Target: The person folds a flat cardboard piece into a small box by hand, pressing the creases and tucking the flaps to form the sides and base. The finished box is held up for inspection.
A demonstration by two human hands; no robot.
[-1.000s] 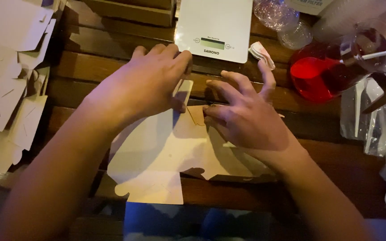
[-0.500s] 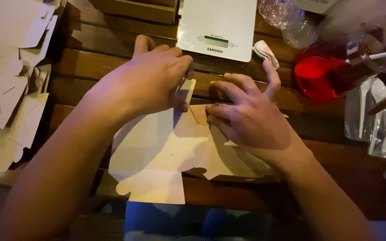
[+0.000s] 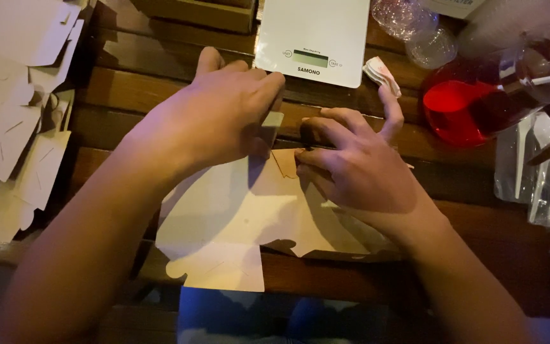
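Scale: white flat digital scale [image 3: 316, 38] was seen at top centre of the wooden slat table [image 3: 128, 89], small grey display near its front edge, dark print below (not copied).
Blank stack: pale die-cut cardboard blanks [image 3: 7, 102] were piled at far left, overlapping.
Red container: clear container w/ red contents [image 3: 463, 108] was noted at upper right; clear plastic bags [image 3: 542, 172] beside it at right edge.
Clear cups: crinkled clear plastic items [image 3: 415, 28] were seen right of scale.
Workpiece: tan die-cut cardboard blank [image 3: 237, 223] lay flat at table front edge, centre, partly covered by both hands.
Left hand [image 3: 221, 111]: was pressed on blank's top edge, thumb and fingers pinching an upright flap [image 3: 272, 127].
Right hand [image 3: 358, 172]: was laid on blank's right part, fingertips at a small tab [image 3: 286, 162] just beside the flap; index finger raised.
Obstruction: hands hid the fold area.
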